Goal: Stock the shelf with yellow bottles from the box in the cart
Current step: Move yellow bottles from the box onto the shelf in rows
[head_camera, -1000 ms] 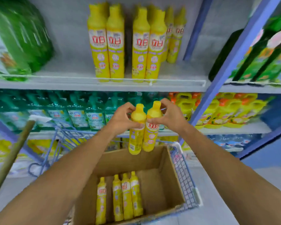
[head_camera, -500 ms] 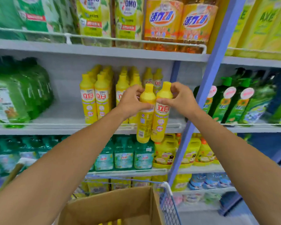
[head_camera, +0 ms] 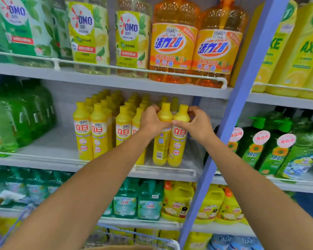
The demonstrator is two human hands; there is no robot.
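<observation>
On middle white metal shelf (head_camera: 49,147), right of stocked yellow plastic bottles (head_camera: 98,130): left hand (head_camera: 152,121) grips neck of one tall yellow dish-soap bottle (head_camera: 160,147), right hand (head_camera: 193,123) grips its twin (head_camera: 177,147). Both upright, touching, bases just behind front rail.

The yellow bottles (head_camera: 177,141) look like glossy, smooth plastic with paper-like labels; the shelf (head_camera: 52,145) seems matt grey-painted metal, its upright (head_camera: 242,98) matt blue.
</observation>
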